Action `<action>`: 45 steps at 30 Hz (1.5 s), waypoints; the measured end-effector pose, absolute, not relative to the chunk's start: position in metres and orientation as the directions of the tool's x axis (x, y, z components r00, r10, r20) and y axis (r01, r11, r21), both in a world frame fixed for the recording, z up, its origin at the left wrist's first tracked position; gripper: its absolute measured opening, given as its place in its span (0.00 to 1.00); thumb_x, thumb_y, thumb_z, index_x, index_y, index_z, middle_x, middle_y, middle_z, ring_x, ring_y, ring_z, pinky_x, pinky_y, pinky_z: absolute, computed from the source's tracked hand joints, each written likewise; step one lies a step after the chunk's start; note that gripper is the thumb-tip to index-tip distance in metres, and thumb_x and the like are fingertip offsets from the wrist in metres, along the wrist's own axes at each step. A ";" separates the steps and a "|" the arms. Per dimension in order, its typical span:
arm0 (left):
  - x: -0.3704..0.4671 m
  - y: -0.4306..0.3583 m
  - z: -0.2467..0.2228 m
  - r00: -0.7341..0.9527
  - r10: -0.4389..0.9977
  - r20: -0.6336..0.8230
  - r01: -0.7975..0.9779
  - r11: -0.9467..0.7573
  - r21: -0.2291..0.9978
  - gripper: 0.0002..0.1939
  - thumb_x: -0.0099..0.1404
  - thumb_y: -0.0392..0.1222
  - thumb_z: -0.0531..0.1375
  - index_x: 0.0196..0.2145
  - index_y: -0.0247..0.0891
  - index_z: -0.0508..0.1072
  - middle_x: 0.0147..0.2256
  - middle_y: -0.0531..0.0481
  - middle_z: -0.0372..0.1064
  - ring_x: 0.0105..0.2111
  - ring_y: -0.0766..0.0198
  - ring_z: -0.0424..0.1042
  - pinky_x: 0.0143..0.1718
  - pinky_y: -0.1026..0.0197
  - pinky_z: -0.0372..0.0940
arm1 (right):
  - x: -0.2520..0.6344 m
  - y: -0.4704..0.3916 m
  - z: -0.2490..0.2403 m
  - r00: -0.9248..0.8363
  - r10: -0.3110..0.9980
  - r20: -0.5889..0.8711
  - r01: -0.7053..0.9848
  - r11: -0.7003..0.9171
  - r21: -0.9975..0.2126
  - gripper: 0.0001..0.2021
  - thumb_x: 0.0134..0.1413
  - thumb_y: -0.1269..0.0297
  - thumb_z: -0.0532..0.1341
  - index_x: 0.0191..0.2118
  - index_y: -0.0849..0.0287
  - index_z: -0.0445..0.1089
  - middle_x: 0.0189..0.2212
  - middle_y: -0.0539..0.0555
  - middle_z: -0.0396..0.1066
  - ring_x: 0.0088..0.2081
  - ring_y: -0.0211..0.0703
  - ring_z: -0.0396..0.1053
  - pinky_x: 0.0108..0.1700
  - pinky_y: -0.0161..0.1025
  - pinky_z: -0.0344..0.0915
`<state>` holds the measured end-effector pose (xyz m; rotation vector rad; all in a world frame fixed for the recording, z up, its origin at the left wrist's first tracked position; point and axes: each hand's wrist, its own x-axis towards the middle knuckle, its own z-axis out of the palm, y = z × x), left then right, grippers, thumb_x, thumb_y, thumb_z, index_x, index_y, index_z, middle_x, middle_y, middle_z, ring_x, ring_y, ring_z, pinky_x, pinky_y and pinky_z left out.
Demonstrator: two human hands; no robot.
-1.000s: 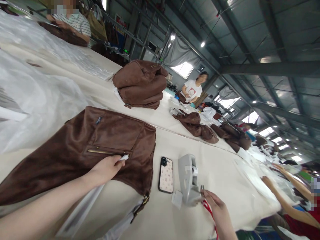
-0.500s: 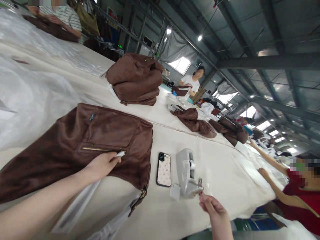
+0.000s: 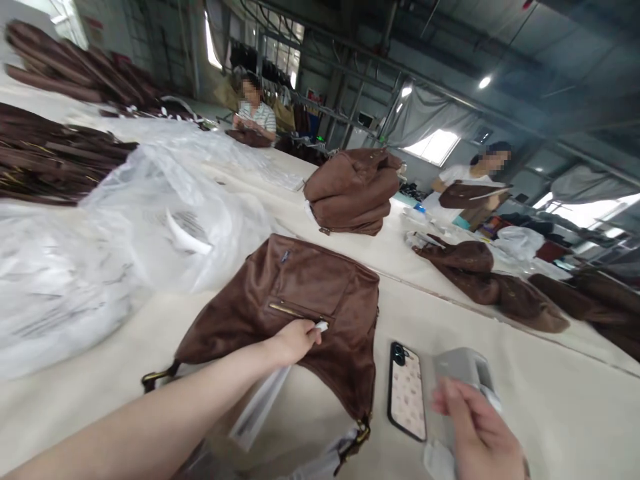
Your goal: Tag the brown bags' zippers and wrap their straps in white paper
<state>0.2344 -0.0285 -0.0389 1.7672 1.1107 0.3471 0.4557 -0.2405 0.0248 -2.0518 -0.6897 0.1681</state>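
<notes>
A brown leather bag (image 3: pixel 325 280) lies flat on the pale table, its front zipper (image 3: pixel 290 309) facing up. My left hand (image 3: pixel 299 339) rests over the bag, closed on a small white piece (image 3: pixel 321 327) at the right end of that zipper. To the right, my right hand (image 3: pixel 480 427) is raised in front of a grey tape dispenser (image 3: pixel 463 365), partly covering it. Its fingers are pinched and slightly blurred; anything between them is too small to make out. A phone in a patterned case (image 3: pixel 407 393) lies between the bag and the dispenser.
Clear plastic bags (image 3: pixel 180 213) spread over the table at left, near piled brown straps (image 3: pixel 55 160). A stuffed brown bag (image 3: pixel 353 190) stands behind; more brown bags (image 3: pixel 490 273) lie at right. Two people (image 3: pixel 257 113) work across the table.
The view has swung left, so things sit further right in it. My right hand has left the dispenser's cutting end and come up beside the phone. My left hand stays at the zipper.
</notes>
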 end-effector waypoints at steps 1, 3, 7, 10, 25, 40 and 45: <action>0.233 -0.029 -0.039 0.548 0.803 -0.234 0.520 -0.108 0.847 0.14 0.64 0.40 0.48 0.27 0.36 0.71 0.19 0.56 0.58 0.20 0.66 0.57 0.23 0.65 0.52 | 0.437 -0.209 0.026 0.723 0.684 0.093 0.427 -0.337 -0.839 0.22 0.47 0.41 0.60 0.36 0.55 0.74 0.29 0.55 0.77 0.32 0.50 0.74 0.35 0.42 0.69; 0.231 -0.030 -0.038 0.569 0.793 -0.216 0.506 -0.130 0.853 0.14 0.64 0.40 0.49 0.27 0.36 0.71 0.19 0.55 0.58 0.21 0.66 0.58 0.23 0.65 0.52 | 0.402 -0.154 0.023 0.491 0.871 0.019 0.382 -0.195 -0.904 0.20 0.50 0.42 0.60 0.33 0.57 0.73 0.26 0.53 0.75 0.28 0.43 0.72 0.33 0.38 0.67; 0.227 -0.029 -0.035 0.611 0.771 -0.182 0.476 -0.174 0.862 0.12 0.62 0.38 0.49 0.27 0.36 0.70 0.23 0.53 0.64 0.25 0.65 0.62 0.26 0.65 0.55 | 0.365 -0.093 -0.003 0.238 0.963 -0.130 0.122 -0.163 -0.979 0.20 0.47 0.44 0.63 0.28 0.60 0.71 0.20 0.49 0.69 0.19 0.34 0.63 0.23 0.32 0.59; 0.225 -0.027 -0.033 0.626 0.760 -0.173 0.468 -0.189 0.863 0.11 0.62 0.38 0.49 0.28 0.36 0.70 0.26 0.51 0.67 0.28 0.64 0.65 0.30 0.64 0.57 | 0.363 -0.081 -0.025 0.209 0.951 -0.228 0.063 -0.245 -0.967 0.20 0.44 0.46 0.65 0.26 0.61 0.70 0.17 0.47 0.67 0.17 0.31 0.60 0.20 0.30 0.55; 0.229 -0.019 -0.020 0.553 0.557 -0.620 0.322 0.543 0.775 0.17 0.68 0.50 0.47 0.24 0.39 0.59 0.15 0.62 0.45 0.13 0.72 0.40 0.17 0.65 0.39 | 0.375 -0.088 -0.045 0.038 0.924 -0.381 0.016 -0.381 -0.924 0.23 0.43 0.45 0.67 0.36 0.63 0.75 0.28 0.55 0.75 0.27 0.40 0.73 0.30 0.36 0.68; 0.224 -0.035 -0.015 0.666 0.386 -0.638 0.277 0.666 0.693 0.24 0.73 0.50 0.40 0.27 0.36 0.64 0.14 0.62 0.43 0.12 0.73 0.36 0.14 0.68 0.36 | 0.362 -0.075 -0.051 0.205 0.937 -0.284 0.340 -0.340 -0.877 0.11 0.51 0.65 0.57 0.21 0.59 0.65 0.13 0.49 0.66 0.15 0.37 0.67 0.16 0.30 0.59; 0.223 -0.045 -0.017 0.569 0.817 -0.088 0.508 -0.265 0.819 0.18 0.71 0.40 0.45 0.30 0.35 0.70 0.23 0.51 0.66 0.22 0.66 0.65 0.27 0.64 0.61 | 0.370 -0.090 -0.038 0.263 0.942 -0.207 0.441 -0.308 -0.843 0.09 0.53 0.62 0.57 0.27 0.58 0.70 0.20 0.50 0.72 0.19 0.36 0.69 0.21 0.30 0.63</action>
